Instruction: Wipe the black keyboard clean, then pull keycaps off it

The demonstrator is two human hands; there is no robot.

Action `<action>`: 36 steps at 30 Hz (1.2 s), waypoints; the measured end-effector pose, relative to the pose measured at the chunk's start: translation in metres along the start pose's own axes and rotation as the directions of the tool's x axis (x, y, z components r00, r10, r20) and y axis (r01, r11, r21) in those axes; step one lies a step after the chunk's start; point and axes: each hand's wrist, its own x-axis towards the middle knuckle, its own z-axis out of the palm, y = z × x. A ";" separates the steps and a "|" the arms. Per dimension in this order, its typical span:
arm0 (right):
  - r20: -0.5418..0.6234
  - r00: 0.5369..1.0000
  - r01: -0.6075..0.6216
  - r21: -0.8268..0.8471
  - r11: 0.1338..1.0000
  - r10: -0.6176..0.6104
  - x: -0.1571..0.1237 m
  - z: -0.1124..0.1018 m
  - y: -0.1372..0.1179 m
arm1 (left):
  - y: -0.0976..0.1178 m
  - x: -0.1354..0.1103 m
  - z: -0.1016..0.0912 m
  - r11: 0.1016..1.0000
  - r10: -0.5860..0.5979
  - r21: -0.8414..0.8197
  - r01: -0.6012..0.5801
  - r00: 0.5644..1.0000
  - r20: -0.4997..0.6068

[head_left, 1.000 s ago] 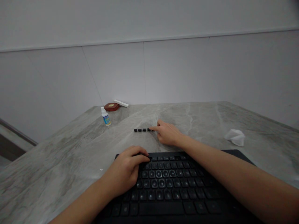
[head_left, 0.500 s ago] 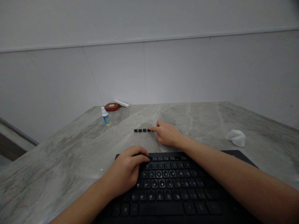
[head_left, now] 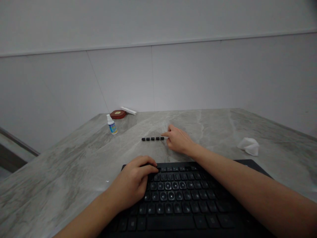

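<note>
Several small black keycaps [head_left: 153,138] lie in a short row on the grey marbled tabletop. My right hand [head_left: 179,139] is at the right end of this row, its index finger stretched out just above the last keycap [head_left: 162,138]. The thumb is apart from that finger, and nothing shows between them. A black keyboard [head_left: 170,196] lies in front of me. At its upper left corner, my left hand [head_left: 135,177] grips the far edge, fingers over the rim and thumb on the top row. The keys under this hand are hidden.
Farther left stands a white spray bottle [head_left: 112,125] with a blue and yellow label. Behind it are a dark red box [head_left: 118,114] and a white flat bar [head_left: 128,110], close to the wall. A crumpled white tissue [head_left: 249,146] lies on the right.
My right index finger has lifted slightly and moved right, uncovering the keycap at the row's right end. My left hand has kept its place on the keyboard.
</note>
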 end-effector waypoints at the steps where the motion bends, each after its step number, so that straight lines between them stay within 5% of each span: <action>1: 0.000 1.000 -0.004 0.002 1.000 0.004 0.000 0.000 0.000 | 0.000 0.000 0.000 1.000 0.003 0.000 -0.003 1.000 -0.001; 36: -0.010 1.000 0.006 0.024 1.000 -0.006 0.000 0.001 -0.001 | 0.000 0.000 0.000 1.000 0.003 -0.005 -0.003 1.000 0.003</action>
